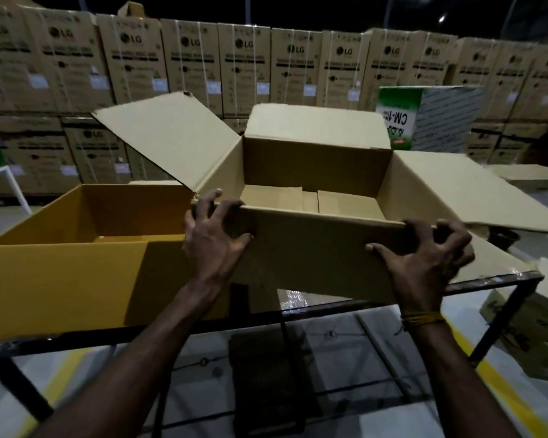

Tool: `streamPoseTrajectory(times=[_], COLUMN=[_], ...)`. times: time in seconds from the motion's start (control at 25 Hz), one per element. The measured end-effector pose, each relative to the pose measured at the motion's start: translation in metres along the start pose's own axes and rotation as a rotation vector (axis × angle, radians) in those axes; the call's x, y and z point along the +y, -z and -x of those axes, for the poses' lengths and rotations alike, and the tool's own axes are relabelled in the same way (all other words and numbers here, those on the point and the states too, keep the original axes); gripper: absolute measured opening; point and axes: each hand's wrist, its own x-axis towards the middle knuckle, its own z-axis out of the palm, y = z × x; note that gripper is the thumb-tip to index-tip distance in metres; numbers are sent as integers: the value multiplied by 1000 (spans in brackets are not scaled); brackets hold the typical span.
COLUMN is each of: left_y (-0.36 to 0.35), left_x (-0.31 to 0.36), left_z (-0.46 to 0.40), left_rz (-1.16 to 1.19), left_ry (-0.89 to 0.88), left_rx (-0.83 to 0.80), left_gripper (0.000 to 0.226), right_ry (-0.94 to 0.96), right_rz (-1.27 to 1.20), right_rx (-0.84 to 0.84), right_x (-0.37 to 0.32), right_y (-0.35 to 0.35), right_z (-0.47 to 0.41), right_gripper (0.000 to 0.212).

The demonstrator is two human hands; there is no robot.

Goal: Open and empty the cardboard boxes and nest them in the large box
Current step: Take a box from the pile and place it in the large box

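Both hands, left hand (214, 240) and right hand (424, 260), are gripping the open box (314, 248), which is showing plain matt brown corrugated cardboard with raw unprinted flaps, and the yellow box (60, 273) beside it is looking like smoother matt card in a warmer ochre tone (same finish inside and out). The table frame (494, 281) is reading as dark painted metal tube, with a glossy clear wrap catching light along its top edge. The stacked cartons (190, 61) behind are looking like matt printed cardboard bound by thin pale straps, and the green-and-white carton (424, 118) is showing a slicker printed face.
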Motion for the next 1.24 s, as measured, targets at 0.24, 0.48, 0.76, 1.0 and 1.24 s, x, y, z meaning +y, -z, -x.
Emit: streamPoseTrajectory(times=[0.24,0.48,0.76,1.0,1.24], left_y=[50,95,147,154,140], left_x=[-67,-152,-238,-317,-394], left_z=[-48,-108,-155,-186,-203], left_rz=[-87,-168,-284,-334,-312], left_ry=[21,72,156,256,315], left_rx=[78,128,121,8,-240], left_gripper=[62,64,67,67,73], right_ry=[54,95,124,108,22], right_rz=[-81,-184,-229,-111,78], right_rx=[-44,-116,-264,-412,-615], right_x=[-85,-178,-273,-327,-352], right_y=[-63,-155,-237,-297,-336], right_z=[-4,-9,5,26,50], right_gripper=[61,59,61,67,76])
